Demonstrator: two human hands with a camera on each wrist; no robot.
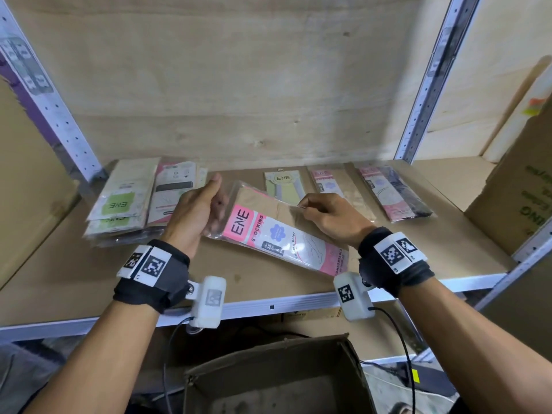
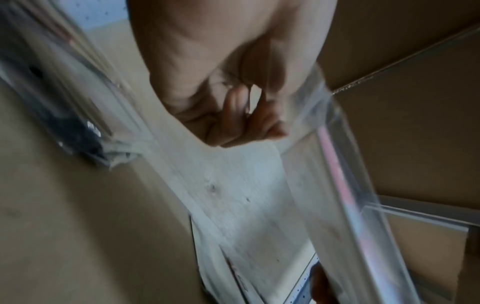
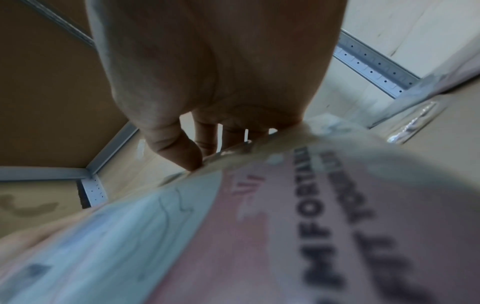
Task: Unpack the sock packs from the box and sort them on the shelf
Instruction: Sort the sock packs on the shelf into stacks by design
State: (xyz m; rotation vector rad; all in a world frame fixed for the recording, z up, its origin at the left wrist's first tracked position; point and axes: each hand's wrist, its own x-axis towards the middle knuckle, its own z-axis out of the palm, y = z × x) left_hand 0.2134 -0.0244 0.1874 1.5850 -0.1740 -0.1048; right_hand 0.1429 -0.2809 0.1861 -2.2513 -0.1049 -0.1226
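Note:
A pink ENE stocking pack in clear plastic is held slanted just above the brown shelf board. My left hand curls round its clear upper-left end, thumb up; in the blurred left wrist view the curled fingers sit beside the plastic sleeve. My right hand pinches the pack's far edge. The right wrist view shows its thumb and fingers closed on that pack. The open cardboard box stands below the shelf in front of me.
On the shelf lie a stack of green ENE packs and a pink-white stack at the left. A yellow-green pack, a pink beige pack and a pink dark pack lie behind. A cardboard carton stands at the right.

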